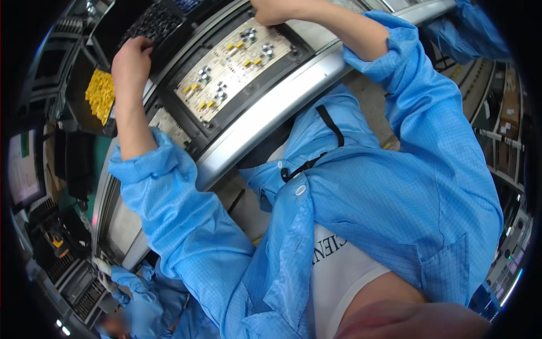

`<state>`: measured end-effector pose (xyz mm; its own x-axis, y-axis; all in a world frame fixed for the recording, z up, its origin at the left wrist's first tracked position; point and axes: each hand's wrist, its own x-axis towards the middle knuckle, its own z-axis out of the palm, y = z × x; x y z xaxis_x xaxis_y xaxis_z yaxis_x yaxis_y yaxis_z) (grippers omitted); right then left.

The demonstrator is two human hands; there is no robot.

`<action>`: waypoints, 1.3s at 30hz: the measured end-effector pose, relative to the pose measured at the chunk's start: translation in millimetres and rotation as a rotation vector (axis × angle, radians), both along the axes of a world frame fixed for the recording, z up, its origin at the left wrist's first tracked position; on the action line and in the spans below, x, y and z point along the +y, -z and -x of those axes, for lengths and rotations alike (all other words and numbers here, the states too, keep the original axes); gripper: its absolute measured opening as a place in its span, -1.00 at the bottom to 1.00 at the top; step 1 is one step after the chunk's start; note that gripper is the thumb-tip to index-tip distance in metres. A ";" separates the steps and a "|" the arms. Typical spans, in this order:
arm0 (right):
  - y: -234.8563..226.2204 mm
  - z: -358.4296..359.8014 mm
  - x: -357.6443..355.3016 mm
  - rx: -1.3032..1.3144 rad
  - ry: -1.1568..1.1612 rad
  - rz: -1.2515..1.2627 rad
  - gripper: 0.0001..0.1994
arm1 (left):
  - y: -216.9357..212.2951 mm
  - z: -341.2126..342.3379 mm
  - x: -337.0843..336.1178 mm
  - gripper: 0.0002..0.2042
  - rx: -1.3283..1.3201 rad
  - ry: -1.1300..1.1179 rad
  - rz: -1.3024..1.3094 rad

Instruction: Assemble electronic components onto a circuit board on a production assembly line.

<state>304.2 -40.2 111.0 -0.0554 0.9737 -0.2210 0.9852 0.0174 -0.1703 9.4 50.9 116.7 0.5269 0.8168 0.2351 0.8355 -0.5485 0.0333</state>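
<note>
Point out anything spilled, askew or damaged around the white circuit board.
Nothing stands out: the yellow parts lie heaped inside their black bin, and the white circuit board sits within its black frame. Its tiny yellow and silver components can't be checked for damage.

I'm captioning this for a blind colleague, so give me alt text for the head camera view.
A person in a blue smock has their left hand by a heap of black parts and right hand by a circuit board bearing yellow and silver components. Loose yellow parts lie piled at left.

Electronics factory, circuit board (230, 72), metal rail (276, 105), yellow components (100, 97), blue work coat (361, 189)
</note>
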 end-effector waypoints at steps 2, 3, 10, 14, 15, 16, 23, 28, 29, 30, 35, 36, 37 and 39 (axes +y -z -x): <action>-2.4 1.2 -1.5 -0.011 0.013 0.001 -0.72 | 3.4 1.4 -0.8 -0.84 -0.077 0.005 -0.024; -4.9 2.9 -3.1 -0.014 0.007 0.012 -0.71 | 5.1 2.8 -0.3 -0.84 -0.129 -0.033 -0.017; -4.7 -20.6 -4.7 0.173 -0.106 0.023 -0.72 | 0.6 -20.2 -36.0 -0.82 -0.708 -0.002 0.005; 2.1 -47.9 -8.7 0.655 0.147 0.163 -0.83 | 2.4 -47.8 -94.5 -0.79 -0.648 0.151 0.228; 38.1 -70.2 4.9 1.058 0.106 0.201 -0.88 | 2.7 -62.1 -108.4 -0.78 -0.619 0.203 0.298; 61.9 -84.6 11.5 1.462 0.052 0.236 -0.87 | 3.4 -75.5 -116.8 -0.80 -0.543 0.203 0.333; 66.0 -97.8 -11.4 1.980 0.246 0.444 -0.74 | 26.4 -113.8 -121.6 -0.89 -0.424 0.121 0.426; 68.9 -98.8 -15.0 2.020 0.202 0.391 -0.75 | 40.9 -123.3 -119.0 -0.91 -0.356 0.213 0.256; 67.4 -97.9 -16.2 2.026 0.208 0.390 -0.75 | 42.9 -124.9 -120.0 -0.91 -0.350 0.216 0.261; 65.7 -96.9 -16.9 1.990 0.209 0.392 -0.76 | 45.1 -125.9 -121.2 -0.91 -0.351 0.186 0.257; 65.4 -97.9 -16.5 1.923 0.181 0.383 -0.76 | 41.4 -128.6 -124.2 -0.92 -0.302 0.156 0.238; 62.9 -95.4 -19.1 1.935 0.210 0.380 -0.77 | 40.9 -127.0 -124.1 -0.92 -0.310 0.162 0.249; 58.8 -95.7 -20.4 1.941 0.237 0.378 -0.78 | 40.3 -128.3 -123.3 -0.92 -0.323 0.167 0.257; 54.7 -99.2 -21.4 1.961 0.280 0.374 -0.79 | 40.5 -132.0 -121.7 -0.92 -0.341 0.182 0.266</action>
<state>403.4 -61.6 56.2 -0.3104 0.9258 -0.2157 -0.5342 -0.3576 -0.7660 141.4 -70.8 76.2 0.5961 0.7737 0.2145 0.6437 -0.6202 0.4482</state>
